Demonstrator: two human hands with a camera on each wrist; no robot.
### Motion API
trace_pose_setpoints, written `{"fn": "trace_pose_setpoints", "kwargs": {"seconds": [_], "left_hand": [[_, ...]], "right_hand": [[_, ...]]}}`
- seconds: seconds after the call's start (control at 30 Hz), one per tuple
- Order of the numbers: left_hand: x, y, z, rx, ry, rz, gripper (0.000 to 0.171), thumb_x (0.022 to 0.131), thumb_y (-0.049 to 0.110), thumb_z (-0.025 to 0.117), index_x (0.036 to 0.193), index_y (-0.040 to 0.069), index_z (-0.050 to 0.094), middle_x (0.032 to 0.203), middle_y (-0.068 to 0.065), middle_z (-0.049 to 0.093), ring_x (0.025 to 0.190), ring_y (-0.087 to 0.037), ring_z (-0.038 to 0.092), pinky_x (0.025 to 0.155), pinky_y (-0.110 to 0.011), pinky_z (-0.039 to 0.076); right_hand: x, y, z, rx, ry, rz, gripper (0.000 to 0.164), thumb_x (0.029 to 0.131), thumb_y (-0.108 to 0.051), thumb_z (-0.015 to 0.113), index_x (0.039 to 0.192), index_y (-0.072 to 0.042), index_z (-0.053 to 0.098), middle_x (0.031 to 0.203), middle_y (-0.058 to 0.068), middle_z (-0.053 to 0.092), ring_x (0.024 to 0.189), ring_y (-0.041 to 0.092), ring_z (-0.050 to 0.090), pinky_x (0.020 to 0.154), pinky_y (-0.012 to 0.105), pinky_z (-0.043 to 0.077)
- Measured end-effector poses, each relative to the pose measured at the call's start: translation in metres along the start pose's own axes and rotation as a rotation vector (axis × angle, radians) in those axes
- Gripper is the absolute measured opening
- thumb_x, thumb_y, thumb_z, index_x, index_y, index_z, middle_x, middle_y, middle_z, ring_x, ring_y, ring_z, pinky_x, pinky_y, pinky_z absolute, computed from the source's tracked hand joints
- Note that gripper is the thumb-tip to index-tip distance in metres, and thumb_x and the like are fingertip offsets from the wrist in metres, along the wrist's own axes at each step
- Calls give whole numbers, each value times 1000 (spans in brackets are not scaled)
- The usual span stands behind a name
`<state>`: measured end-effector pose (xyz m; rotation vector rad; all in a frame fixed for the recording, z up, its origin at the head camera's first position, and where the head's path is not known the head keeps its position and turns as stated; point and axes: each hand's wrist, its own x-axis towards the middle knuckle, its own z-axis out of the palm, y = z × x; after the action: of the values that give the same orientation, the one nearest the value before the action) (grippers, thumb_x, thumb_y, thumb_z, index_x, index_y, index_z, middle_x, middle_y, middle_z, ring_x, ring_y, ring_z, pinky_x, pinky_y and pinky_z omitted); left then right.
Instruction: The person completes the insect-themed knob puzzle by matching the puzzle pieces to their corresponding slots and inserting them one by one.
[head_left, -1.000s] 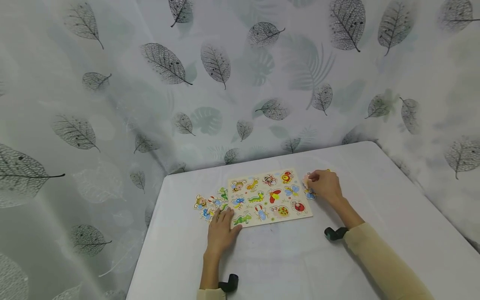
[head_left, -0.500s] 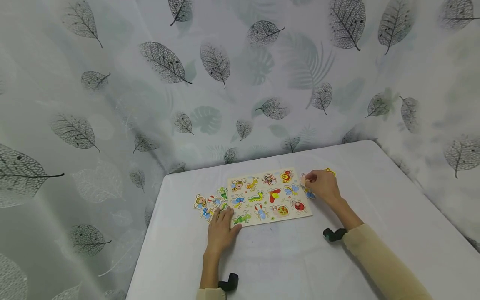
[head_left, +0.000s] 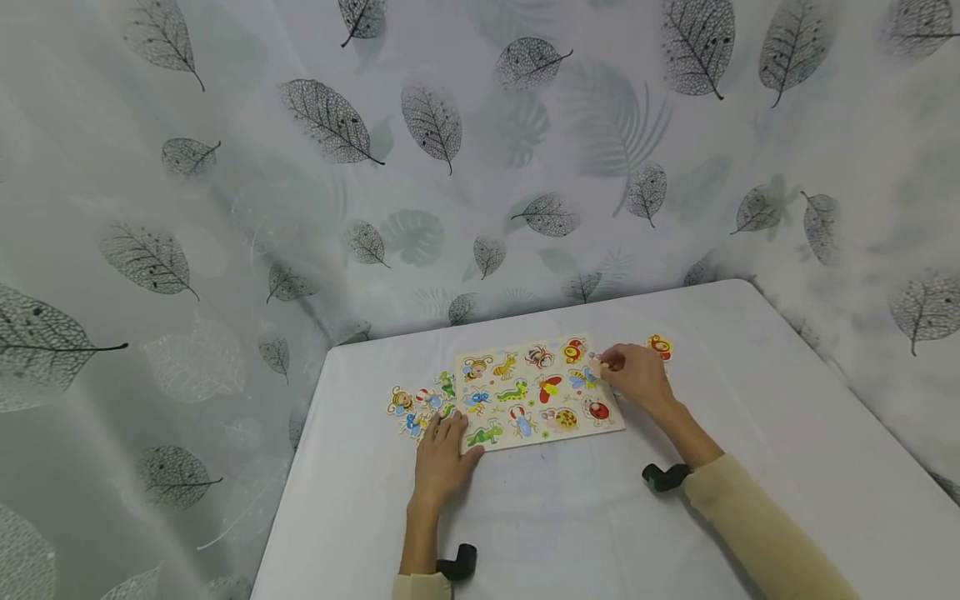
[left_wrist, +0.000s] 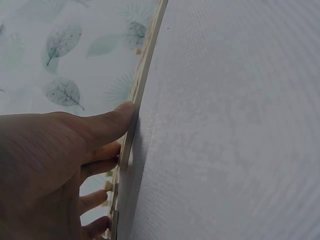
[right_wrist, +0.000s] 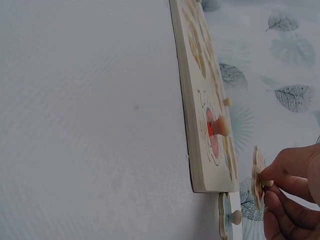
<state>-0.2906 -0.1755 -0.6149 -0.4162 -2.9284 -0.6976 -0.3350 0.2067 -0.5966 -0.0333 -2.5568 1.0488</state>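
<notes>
A wooden knob puzzle board (head_left: 581,430) with colourful insect pictures lies flat on the table. My left hand (head_left: 441,463) rests at its front left corner, fingers extended over the corner and nearby pieces. In the left wrist view the thumb (left_wrist: 117,120) touches the board's edge. My right hand (head_left: 637,377) pinches a wooden puzzle piece (right_wrist: 257,180) by its knob, raised beside the board's right end. The piece is edge-on in the right wrist view, so its picture is hard to make out. A ladybug piece (head_left: 597,412) sits at the board's front right corner.
Loose insect pieces, among them a bee (head_left: 401,401), cluster left of the board. A red and yellow piece (head_left: 660,346) lies at the right, beyond my right hand. Another piece (right_wrist: 223,215) lies by the board's end. Leaf-patterned curtain (head_left: 487,167) surrounds the white table (head_left: 555,525).
My right hand has moved left with the pinched piece, from the loose pieces to the board's right edge. The red and yellow piece is now uncovered. The left hand stays in place.
</notes>
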Motion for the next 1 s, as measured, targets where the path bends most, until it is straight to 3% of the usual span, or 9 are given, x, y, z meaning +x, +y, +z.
{"fn": "trace_pose_setpoints", "kwargs": {"seconds": [0.33,0.63,1.0], "left_hand": [[0,0,-1,-1,33,38,62,94,33,77,145,4,58,154,-16,53,150,-46,34,118,-66,32],[1,1,-5,-9,6,17,62,95,35,76,147,5,57,157,-14,51,152,-44,31,120,-64,30],[-1,4,-5,-19,1,11,62,95,34,77,147,5,57,156,-14,51,152,-44,31,120,-65,30]], "right_hand": [[-5,-5,8,-11,-40,-45,9,82,-8,82,91,-6,79,79,4,73,72,18,66,65,34,54],[-14,-23,13,25,-165,-73,10,84,-10,81,95,-9,79,83,0,71,75,16,61,66,30,54],[-22,-30,23,10,-180,-124,10,83,-7,82,92,-11,78,82,-4,69,74,13,59,67,30,51]]}}
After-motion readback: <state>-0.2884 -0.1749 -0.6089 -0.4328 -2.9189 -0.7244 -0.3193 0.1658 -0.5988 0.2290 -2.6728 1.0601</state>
